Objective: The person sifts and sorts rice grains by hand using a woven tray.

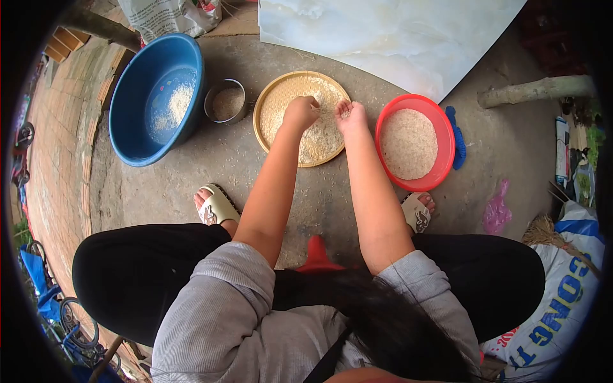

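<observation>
Round woven bamboo tray (257, 121), spread with pale grain (316, 143), lies beneath both hands. Left hand (301, 115) is curled, contents undeterminable; right hand (351, 117) is palm-up, half-open, fingers bent. Red plastic basin (421, 185) of whitish grain sits just beyond the right.

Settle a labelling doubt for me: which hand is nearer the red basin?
Right. The right hand is over the right edge of the tray, the side toward the red basin; the left hand is over the tray's middle, farther away.
</observation>
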Motion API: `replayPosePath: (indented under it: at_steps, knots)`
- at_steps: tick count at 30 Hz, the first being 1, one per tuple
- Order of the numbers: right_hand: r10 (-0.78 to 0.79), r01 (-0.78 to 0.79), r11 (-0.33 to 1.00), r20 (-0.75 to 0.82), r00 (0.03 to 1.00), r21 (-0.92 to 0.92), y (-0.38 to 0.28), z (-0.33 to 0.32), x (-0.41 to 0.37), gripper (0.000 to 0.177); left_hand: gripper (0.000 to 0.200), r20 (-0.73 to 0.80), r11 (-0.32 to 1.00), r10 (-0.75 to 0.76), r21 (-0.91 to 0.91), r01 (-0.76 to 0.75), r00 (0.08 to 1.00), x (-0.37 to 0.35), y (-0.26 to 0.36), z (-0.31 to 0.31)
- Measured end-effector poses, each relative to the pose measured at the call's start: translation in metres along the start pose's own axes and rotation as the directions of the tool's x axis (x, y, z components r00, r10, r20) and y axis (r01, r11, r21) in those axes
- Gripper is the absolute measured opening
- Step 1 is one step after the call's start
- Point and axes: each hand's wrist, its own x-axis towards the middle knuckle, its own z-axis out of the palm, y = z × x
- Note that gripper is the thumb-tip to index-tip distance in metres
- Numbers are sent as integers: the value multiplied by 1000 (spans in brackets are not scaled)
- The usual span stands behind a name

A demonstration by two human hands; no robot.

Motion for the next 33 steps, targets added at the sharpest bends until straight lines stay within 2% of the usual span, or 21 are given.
replayPosePath:
  at_steps: [2,3,5,6,7,9,10,12,13,14,15,17,19,21,24,26,27,28,29,31,33]
  knots:
    - [5,-5,999,-15,1000,36,0,-3,-4,30,16,-149,997,70,55,-62,986,-15,-8,17]
    - [10,-8,998,-23,1000,66,0,-5,-4,31,16,-145,997,66,50,-59,987,-15,-9,16]
    - [-11,12,999,-28,1000,39,2,-4,-3,32,16,-164,988,-34,-153,8,986,-10,-14,9]
    - [-28,29,999,-26,999,20,4,-3,-1,34,16,-81,937,-160,-325,126,984,-7,-10,-3]
    - [-27,28,999,-26,999,19,4,0,-6,34,15,-27,851,-193,-503,154,981,-1,-9,-12]
    - [-31,35,998,73,997,-54,6,9,-15,34,17,167,745,-92,-643,179,982,8,4,-39]
    - [-28,31,998,71,997,-48,6,14,-18,34,17,171,748,-92,-638,181,981,9,17,-55]
    - [36,-16,993,175,984,-118,7,19,-20,34,18,356,867,73,-485,118,932,10,39,-73]
    - [39,-18,993,172,984,-117,9,21,-18,34,18,359,867,70,-483,121,931,15,37,-67]
    - [48,-38,997,150,988,-70,9,24,-15,34,17,63,930,32,-367,-7,997,22,34,-60]
    - [58,-56,998,129,990,-24,10,25,-13,33,17,-243,974,40,-208,-92,969,26,32,-53]
    - [-2,2,1000,100,995,4,9,24,-10,33,21,-322,977,16,-195,-83,947,24,24,-41]
    - [-63,61,998,68,996,32,5,20,-7,32,22,-83,983,143,-107,-151,986,17,12,-23]
    - [-69,64,990,35,997,124,1,17,-4,31,20,-79,968,252,12,-251,965,3,7,2]
    - [-108,108,992,-2,994,70,-3,14,-5,34,25,-50,972,232,-25,-234,971,-6,-6,22]
    - [-113,113,993,5,994,39,-3,14,-8,33,22,-72,989,40,-141,-50,997,-8,-9,15]
    - [-116,116,993,15,993,15,-3,14,-9,32,22,-74,988,38,-145,-48,997,-6,-8,10]
    - [-115,115,993,17,993,13,-2,15,-9,32,22,-33,875,-76,-481,51,997,-1,-8,2]
    - [-79,81,996,58,995,-47,0,16,-10,32,22,44,646,-166,-750,143,985,6,-7,-5]
    - [-36,46,994,93,995,-103,4,19,-13,32,15,47,634,-91,-767,95,995,11,12,-28]
    - [17,-12,998,98,995,-60,6,24,-19,29,19,230,685,76,-719,116,970,9,39,-53]
